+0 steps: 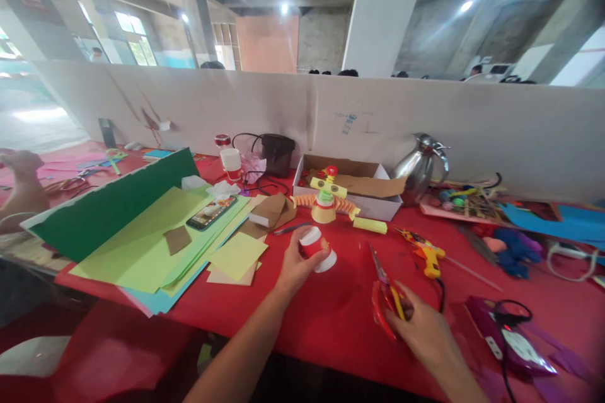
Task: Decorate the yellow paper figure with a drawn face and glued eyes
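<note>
My left hand (299, 259) is closed round a red and white paper cup (326, 261), which tilts over the red table with its white rim toward the right. In my right hand (416, 315) is a pair of scissors (384, 283) with red and yellow handles, blades pointing up and away from me. Beyond the cup stands a paper figure (326, 196) with a yellow head, orange folded arms and a red top. A rolled yellow paper tube (369, 225) lies by its right arm.
Right of the scissors lies a yellow glue gun (431, 261) with its cord. Coloured paper sheets (137, 252), a phone (212, 212) and a green board (123, 201) are on the left. At the back stand a cardboard box (373, 204) and a steel jug (418, 167). Another person's arm (21, 182) shows far left.
</note>
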{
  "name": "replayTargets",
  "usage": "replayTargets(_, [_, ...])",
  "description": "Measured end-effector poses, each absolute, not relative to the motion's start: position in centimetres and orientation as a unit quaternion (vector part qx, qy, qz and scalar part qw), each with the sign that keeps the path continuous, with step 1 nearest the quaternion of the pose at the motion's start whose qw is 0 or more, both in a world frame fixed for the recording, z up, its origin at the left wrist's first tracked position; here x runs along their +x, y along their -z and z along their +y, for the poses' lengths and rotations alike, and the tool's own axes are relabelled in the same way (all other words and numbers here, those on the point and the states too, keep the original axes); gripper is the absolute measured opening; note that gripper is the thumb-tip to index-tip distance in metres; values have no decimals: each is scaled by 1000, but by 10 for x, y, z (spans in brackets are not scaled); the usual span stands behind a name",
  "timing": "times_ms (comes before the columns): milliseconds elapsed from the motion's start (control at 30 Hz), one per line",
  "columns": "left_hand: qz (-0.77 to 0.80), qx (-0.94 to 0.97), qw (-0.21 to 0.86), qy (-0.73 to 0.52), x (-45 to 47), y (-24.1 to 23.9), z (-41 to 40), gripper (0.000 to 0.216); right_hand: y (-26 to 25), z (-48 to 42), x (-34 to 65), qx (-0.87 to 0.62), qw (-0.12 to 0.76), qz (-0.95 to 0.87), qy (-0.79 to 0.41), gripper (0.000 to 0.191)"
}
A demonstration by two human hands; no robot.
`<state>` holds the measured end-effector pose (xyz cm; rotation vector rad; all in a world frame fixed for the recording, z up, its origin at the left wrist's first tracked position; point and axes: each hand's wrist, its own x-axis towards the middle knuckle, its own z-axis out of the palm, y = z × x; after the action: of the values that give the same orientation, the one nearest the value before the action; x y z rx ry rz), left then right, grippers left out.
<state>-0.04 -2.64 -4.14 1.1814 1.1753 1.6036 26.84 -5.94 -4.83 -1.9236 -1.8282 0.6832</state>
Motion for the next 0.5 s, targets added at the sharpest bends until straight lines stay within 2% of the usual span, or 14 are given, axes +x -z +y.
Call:
replayTargets(300, [472, 481, 405, -618, 0, 37, -28, 61, 62, -58, 271, -646, 192, -720, -164, 57])
replayTargets(500, [474, 468, 420, -617, 2, 32, -30, 59, 60, -58, 269, -640, 174, -732, -156, 63])
